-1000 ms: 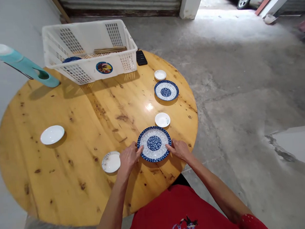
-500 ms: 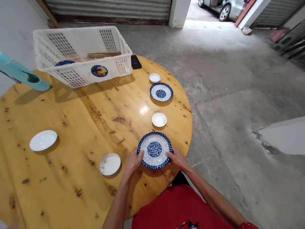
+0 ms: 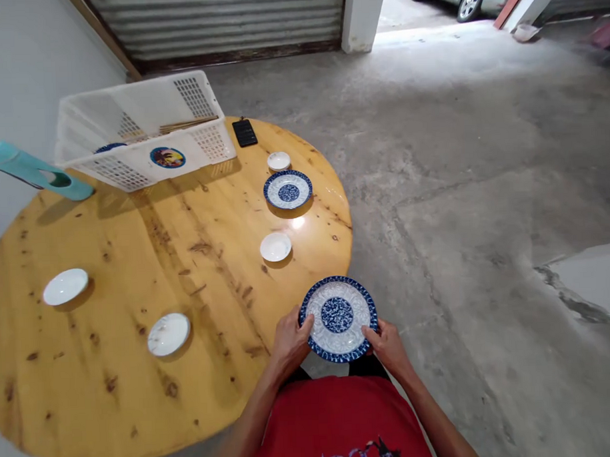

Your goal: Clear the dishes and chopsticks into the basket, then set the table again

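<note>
A blue-and-white patterned plate (image 3: 338, 317) is held off the edge of the round wooden table (image 3: 136, 274), in front of my red shirt. My left hand (image 3: 290, 339) grips its left rim and my right hand (image 3: 386, 343) grips its lower right rim, fingers closed on the edge. A second patterned plate (image 3: 287, 189) lies further back on the table, with a small white saucer (image 3: 278, 161) behind it and another white saucer (image 3: 275, 246) in front of it.
Two more white saucers (image 3: 168, 334) (image 3: 65, 286) lie on the table's left part. A white plastic basket (image 3: 141, 131) with chopsticks and a blue plate stands at the back, a black phone (image 3: 244, 132) beside it. A teal object (image 3: 33, 172) juts in at left. Concrete floor lies to the right.
Both hands have taken the near patterned plate from the table and drawn it back past the table edge toward my body. The view has shifted to the right.
</note>
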`<state>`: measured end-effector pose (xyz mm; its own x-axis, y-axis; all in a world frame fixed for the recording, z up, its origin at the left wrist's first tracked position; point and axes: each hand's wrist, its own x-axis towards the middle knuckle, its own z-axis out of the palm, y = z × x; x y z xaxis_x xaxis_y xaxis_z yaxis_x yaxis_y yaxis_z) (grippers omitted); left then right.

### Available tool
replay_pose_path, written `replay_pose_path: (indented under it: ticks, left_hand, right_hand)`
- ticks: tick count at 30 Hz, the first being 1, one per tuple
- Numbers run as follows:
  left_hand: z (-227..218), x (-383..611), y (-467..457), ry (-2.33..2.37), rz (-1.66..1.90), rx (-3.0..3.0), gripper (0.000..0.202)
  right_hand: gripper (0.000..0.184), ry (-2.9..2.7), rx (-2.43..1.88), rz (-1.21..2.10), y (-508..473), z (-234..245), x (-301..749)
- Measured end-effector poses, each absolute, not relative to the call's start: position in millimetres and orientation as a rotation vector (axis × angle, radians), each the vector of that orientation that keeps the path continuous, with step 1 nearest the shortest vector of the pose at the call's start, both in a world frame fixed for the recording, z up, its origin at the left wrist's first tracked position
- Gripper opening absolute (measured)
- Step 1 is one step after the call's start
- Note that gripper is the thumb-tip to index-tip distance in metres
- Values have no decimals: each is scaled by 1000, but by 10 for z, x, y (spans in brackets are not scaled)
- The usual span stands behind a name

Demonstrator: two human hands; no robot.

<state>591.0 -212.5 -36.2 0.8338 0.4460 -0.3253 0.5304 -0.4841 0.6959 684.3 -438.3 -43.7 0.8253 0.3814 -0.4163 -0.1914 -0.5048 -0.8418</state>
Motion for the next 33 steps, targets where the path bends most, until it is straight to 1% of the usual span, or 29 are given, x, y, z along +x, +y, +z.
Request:
replay_pose_path:
  ticks: [3, 7, 10, 13, 18, 23, 33]
  left_hand:
    - [-355, 6357, -2745, 644, -114, 2106, 26]
    - [-320, 6842, -3474, 582, -138, 2071, 22]
    - [-264, 7090, -3804, 536, -156, 2074, 19]
    - [-214, 7248, -3921, 539, -173, 2097, 19]
    - [-174, 7436, -3825, 669, -166, 2136, 18]
    - [-143, 7697, -3591, 784, -82, 2112, 19]
    - [-173, 8469, -2682, 1009, 79, 1980, 20]
  right_hand:
    - [32, -132, -2062, 662, -5069, -308, 7206]
    - [34, -113, -2143, 635, -5855, -110, 7614]
    - [35, -109, -2172, 605, -6207, -30, 7836]
    - [35, -99, -2153, 632, -6323, -41, 8011]
    - [37, -155, -2141, 687, -6156, -133, 8340]
    - [39, -263, -2081, 728, -5809, -184, 8848]
    - [38, -546, -2130, 809, -4546, -54, 10083]
